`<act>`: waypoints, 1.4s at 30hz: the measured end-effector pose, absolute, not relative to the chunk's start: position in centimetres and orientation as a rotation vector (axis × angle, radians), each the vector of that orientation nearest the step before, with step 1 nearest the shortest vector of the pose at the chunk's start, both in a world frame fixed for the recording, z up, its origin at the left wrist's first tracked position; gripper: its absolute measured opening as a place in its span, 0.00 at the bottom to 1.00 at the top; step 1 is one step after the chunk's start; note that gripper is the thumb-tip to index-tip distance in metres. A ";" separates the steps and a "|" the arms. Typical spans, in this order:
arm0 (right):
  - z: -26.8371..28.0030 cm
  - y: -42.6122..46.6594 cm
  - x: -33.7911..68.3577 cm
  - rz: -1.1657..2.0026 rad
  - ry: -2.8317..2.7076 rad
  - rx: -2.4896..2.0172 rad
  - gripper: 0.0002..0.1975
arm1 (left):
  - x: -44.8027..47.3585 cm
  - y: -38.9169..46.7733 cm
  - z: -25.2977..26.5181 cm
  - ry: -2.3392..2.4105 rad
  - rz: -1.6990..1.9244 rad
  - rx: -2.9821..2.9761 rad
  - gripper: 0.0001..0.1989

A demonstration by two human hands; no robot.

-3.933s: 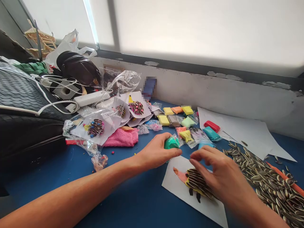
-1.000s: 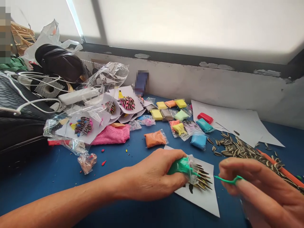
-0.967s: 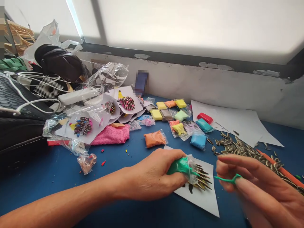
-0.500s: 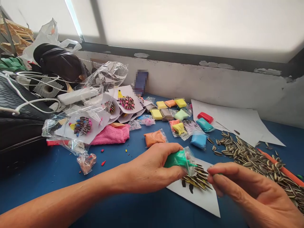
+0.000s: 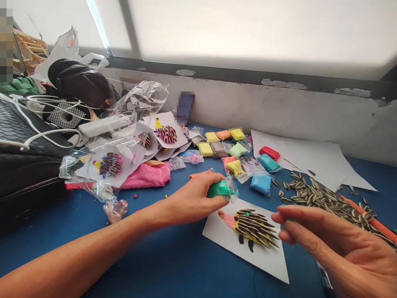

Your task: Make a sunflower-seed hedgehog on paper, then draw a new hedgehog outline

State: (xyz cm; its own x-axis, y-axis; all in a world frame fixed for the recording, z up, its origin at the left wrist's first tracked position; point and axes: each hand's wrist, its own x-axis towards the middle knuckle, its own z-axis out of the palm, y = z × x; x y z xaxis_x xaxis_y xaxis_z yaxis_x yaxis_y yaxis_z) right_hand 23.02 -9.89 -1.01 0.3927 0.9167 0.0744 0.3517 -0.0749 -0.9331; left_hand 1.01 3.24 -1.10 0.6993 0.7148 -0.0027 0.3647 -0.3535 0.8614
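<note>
Plainly, a bag of green clay (image 5: pixel 219 189) is being gripped in the left hand (image 5: pixel 197 198), between thumb and fingers; its mouth is being aimed rightward, probably so that the clay is being left within reach of the right hand (image 5: pixel 336 244). Below the bag, a white card (image 5: pixel 221 250) is being supported flat on the blue table (image 5: pixel 173 265), and on it a hedgehog figure (image 5: pixel 257 229) is being shown, 2 black feet being set below its body. Sunflower seeds are being used as its spines, and 1 green dot (image 5: pixel 247 214) is being lodged among them near the head. The card is presumably being placed between the 2 hands so that the figure is being made reachable from either side.

The left forearm (image 5: pixel 114 238) is being held out from the lower left, wrist nearly straight. The right hand is being held just beside the card's right edge, palm half upward, thumb and forefinger nearly meeting; a bit of green clay (image 5: pixel 286 222) is being pinched there, though its shape cannot be told in the shade.
</note>
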 end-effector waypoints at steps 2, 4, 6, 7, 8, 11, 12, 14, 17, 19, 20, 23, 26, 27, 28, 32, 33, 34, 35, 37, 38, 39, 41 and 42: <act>-1.0 -9.9 23.2 0.682 -1.169 -1.659 0.16 | 1.1 3.6 -1.6 0.846 0.468 1.974 0.03; -0.5 -10.0 22.6 0.678 -1.108 -1.703 0.14 | 1.1 3.8 -1.9 0.848 0.477 1.996 0.03; 0.1 -9.9 21.9 0.625 -1.016 -1.753 0.14 | 1.1 3.8 -2.1 0.844 0.487 2.023 0.04; 0.4 -9.9 21.6 0.624 -1.028 -1.745 0.16 | 1.1 3.8 -2.2 0.842 0.490 2.034 0.04; 0.5 -9.8 21.5 0.614 -1.033 -1.741 0.17 | 1.1 3.8 -2.2 0.839 0.491 2.042 0.04; 0.4 -9.6 22.4 0.660 -1.140 -1.701 0.12 | 1.2 3.8 -2.3 0.831 0.490 2.057 0.04; 0.2 -9.5 22.9 0.690 -1.185 -1.688 0.12 | 1.2 3.8 -2.3 0.830 0.490 2.060 0.04; -0.2 -9.6 23.7 0.767 -1.253 -1.665 0.14 | 1.2 3.8 -2.3 0.829 0.491 2.066 0.06; -0.6 -9.9 24.1 0.800 -1.151 -1.690 0.14 | 1.2 3.8 -2.4 0.828 0.493 2.073 0.08; -0.5 -10.0 23.7 0.813 -1.110 -1.691 0.14 | 1.2 3.8 -2.3 0.829 0.495 2.078 0.08; -0.3 -10.0 23.4 0.828 -1.126 -1.686 0.13 | 1.2 3.8 -2.3 0.830 0.496 2.081 0.08; 0.4 -10.0 22.3 0.742 -1.064 -1.708 0.12 | 1.2 3.7 -2.2 0.833 0.496 2.089 0.07; 0.8 -9.9 21.4 0.711 -1.047 -1.739 0.16 | 1.2 3.7 -2.2 0.832 0.493 2.095 0.07; 0.8 -9.9 21.3 0.709 -1.047 -1.745 0.17 | 1.2 3.7 -2.2 0.832 0.492 2.098 0.07; 0.8 -9.9 21.4 0.702 -1.035 -1.750 0.17 | 1.2 3.7 -2.2 0.832 0.492 2.100 0.07; -0.1 -9.5 22.9 0.777 -1.104 -1.703 0.15 | 1.2 3.7 -2.3 0.831 0.490 2.109 0.09; -0.3 -9.5 23.3 0.804 -1.165 -1.682 0.16 | 1.2 3.6 -2.3 0.831 0.489 2.110 0.09; -0.4 -9.4 23.6 0.823 -1.216 -1.666 0.16 | 1.2 3.6 -2.3 0.832 0.489 2.110 0.09; -0.4 -9.4 23.7 0.834 -1.251 -1.653 0.16 | 1.2 3.6 -2.2 0.834 0.489 2.109 0.09; -0.1 -9.5 23.4 0.815 -1.231 -1.675 0.15 | 1.2 3.6 -2.2 0.835 0.492 2.106 0.08; 0.1 -9.6 23.1 0.812 -1.213 -1.687 0.15 | 1.2 3.5 -2.2 0.835 0.493 2.105 0.08; 0.4 -9.7 22.7 0.765 -1.167 -1.728 0.15 | 1.2 3.5 -2.1 0.836 0.495 2.103 0.07; 0.7 -9.9 22.1 0.686 -1.100 -1.781 0.17 | 1.2 3.5 -2.1 0.838 0.494 2.104 0.07; 0.7 -9.9 22.0 0.652 -1.068 -1.802 0.17 | 1.2 3.4 -2.0 0.839 0.492 2.104 0.07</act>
